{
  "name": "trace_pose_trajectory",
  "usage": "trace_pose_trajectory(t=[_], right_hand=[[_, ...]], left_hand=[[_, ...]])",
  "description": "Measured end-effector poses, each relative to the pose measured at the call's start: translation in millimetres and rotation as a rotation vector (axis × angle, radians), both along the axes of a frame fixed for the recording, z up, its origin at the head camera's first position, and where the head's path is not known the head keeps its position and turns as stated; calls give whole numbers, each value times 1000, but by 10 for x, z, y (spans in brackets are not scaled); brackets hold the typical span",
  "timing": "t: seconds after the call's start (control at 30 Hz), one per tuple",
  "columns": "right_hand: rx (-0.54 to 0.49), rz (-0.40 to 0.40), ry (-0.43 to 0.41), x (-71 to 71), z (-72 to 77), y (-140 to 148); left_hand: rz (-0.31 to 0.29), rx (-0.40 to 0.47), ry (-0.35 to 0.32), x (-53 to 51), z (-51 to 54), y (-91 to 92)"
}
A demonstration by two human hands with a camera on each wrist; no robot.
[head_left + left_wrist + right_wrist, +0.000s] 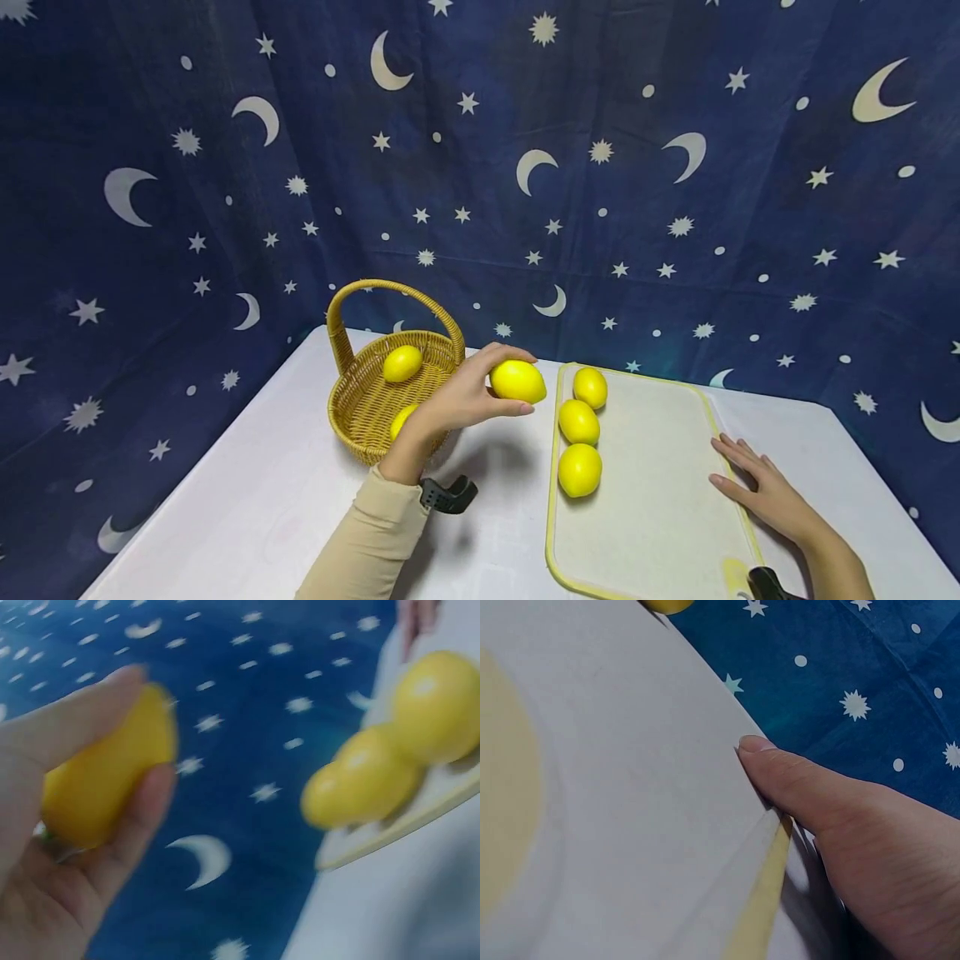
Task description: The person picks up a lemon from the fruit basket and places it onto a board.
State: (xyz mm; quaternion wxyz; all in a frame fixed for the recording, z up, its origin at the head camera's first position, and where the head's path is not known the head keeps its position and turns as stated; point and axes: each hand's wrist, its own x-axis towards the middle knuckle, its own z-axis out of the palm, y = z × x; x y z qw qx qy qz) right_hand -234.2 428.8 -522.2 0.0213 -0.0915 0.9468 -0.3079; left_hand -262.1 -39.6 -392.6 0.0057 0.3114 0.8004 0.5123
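Note:
My left hand (pixel 465 396) grips a yellow lemon (pixel 519 382) between thumb and fingers, raised above the white table between the basket and the board. In the left wrist view the same lemon (pixel 109 776) lies in the curl of the hand (pixel 67 817). Three lemons (pixel 579 422) form a column along the left edge of the yellow-rimmed board (pixel 660 500). Two more lemons (pixel 402 364) are inside the wicker basket (pixel 347 417), one partly hidden by my left wrist. My right hand (pixel 768 492) rests with fingers extended on the board's right edge; its thumb (pixel 780 769) shows in the right wrist view.
The basket's tall handle (pixel 397 287) arches over it at the table's back left. A dark blue curtain (pixel 480 167) with moons and stars hangs behind the white table (pixel 247 500). Black straps (pixel 448 495) circle the wrists.

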Motion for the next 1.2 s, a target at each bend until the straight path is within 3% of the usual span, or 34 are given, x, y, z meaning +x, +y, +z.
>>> trace_pose_trajectory(t=[0.07,0.17,0.33,0.47,0.53,0.7,0.8,0.97,1.1,1.2], right_hand=[[0,2,9,-1,6,2],[-7,8,18,4,9,6],[-17,16,22,-2,12,0],[-13,19,31,-21,29,-9],[-14,20,40,-27,32,-9],[-39,27,50,-2,6,10],[-53,30,57,14,-17,15],[-49,32,74,-5,-24,10],[-41,28,74,-7,-17,8],[-33,25,71,8,-21,6]], left_hand=[[20,30,5,10,-56,152],[1,54,-8,47,-134,350],[-116,-17,-41,145,-214,545],[-204,-76,4,203,-256,664],[-197,-108,82,222,-284,735],[-112,-168,253,248,-400,908],[-68,-136,284,259,-448,968],[-17,-6,245,259,-457,985],[-41,63,155,227,-438,971],[-63,53,131,171,-440,963]])
